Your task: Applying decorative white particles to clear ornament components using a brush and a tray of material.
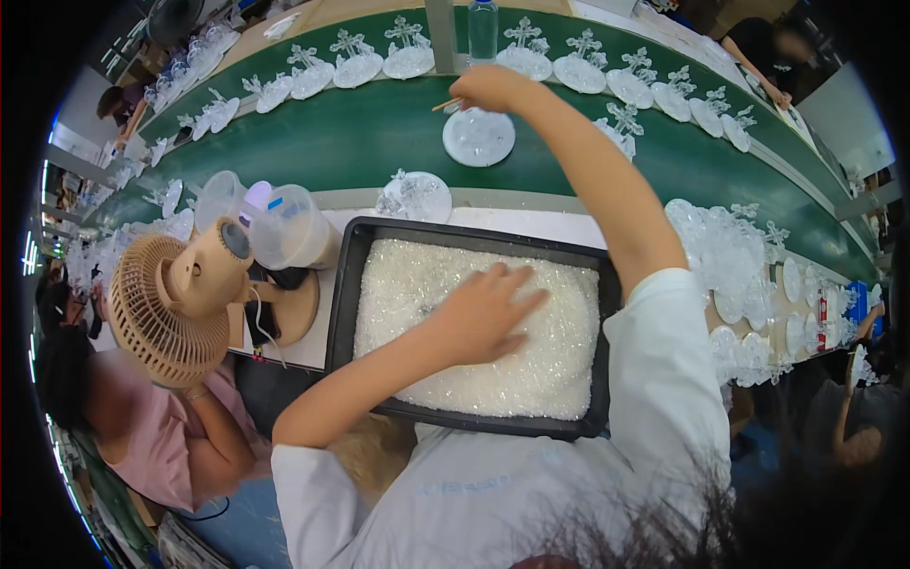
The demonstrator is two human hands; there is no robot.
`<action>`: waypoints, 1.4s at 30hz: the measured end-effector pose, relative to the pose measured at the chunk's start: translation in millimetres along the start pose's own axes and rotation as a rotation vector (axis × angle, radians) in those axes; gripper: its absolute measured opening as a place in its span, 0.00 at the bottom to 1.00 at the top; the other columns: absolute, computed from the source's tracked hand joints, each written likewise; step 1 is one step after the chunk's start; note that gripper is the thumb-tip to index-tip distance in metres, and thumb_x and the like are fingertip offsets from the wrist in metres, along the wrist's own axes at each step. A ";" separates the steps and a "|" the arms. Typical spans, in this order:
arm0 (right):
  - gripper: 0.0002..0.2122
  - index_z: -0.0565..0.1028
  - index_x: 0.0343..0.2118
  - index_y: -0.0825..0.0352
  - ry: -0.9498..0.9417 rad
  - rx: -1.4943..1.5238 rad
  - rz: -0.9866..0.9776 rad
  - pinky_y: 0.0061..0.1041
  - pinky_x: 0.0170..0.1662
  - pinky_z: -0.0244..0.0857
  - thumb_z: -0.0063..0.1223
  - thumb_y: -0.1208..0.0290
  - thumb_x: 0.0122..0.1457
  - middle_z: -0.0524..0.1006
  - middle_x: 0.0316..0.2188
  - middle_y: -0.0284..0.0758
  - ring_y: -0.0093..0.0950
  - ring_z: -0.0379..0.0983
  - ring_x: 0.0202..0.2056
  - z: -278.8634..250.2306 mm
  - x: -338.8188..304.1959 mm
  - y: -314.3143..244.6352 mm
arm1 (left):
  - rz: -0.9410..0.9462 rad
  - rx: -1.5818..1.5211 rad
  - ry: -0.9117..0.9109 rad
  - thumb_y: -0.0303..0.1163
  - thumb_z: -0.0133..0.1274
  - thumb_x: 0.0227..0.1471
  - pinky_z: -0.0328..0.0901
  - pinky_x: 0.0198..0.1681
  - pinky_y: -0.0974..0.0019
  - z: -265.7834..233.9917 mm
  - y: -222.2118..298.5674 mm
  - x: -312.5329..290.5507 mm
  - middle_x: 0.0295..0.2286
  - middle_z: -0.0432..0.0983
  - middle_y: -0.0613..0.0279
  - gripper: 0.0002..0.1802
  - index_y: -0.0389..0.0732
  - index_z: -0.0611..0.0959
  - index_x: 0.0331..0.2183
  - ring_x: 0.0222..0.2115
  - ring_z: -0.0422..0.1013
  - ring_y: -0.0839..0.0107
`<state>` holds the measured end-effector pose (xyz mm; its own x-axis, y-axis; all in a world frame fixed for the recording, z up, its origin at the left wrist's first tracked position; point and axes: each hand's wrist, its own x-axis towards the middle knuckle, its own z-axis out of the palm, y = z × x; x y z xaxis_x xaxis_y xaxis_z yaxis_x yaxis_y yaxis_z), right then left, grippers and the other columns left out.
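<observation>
A black tray [343, 284] in front of me holds a bed of glittering white granules [531, 379]. Over the granules, my left hand [479, 318] is open with its fingers spread, slightly blurred; whether it touches them I cannot tell. My right hand [488, 90] reaches far across to the green conveyor belt [341, 152], its fingers closed on a thin wooden stick [446, 105]. Just below that hand, a round white disc [479, 139] with a pale, clear decoration lies on the belt. Another disc with clear ornaments [415, 197] sits behind the tray.
A beige fan [175, 294] and clear plastic tubs [289, 228] stand left of the tray. Clear cross ornaments on round bases [355, 62] line the far ledge, beside a bottle [482, 33]. Bagged clear pieces [720, 247] pile up at right. A person in pink [171, 431] sits at left.
</observation>
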<state>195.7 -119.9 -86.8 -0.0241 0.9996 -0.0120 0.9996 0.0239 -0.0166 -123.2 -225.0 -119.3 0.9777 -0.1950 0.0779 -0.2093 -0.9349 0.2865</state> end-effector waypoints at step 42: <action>0.16 0.69 0.21 0.64 0.017 -0.076 -0.144 0.26 0.21 0.66 0.61 0.57 0.46 0.72 0.22 0.30 0.27 0.74 0.27 -20.4 -310.4 -230.3 | -0.202 -0.498 0.019 0.36 0.68 0.39 0.68 0.47 0.53 -0.3 14.7 -52.3 0.42 0.69 0.39 0.45 0.33 0.65 0.57 0.43 0.71 0.43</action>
<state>-26.8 -435.4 -58.8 -0.1672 0.9859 0.0024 0.9843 0.1668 0.0584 -177.4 -228.5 -118.9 0.9998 -0.0156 -0.0096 -0.0040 -0.6989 0.7152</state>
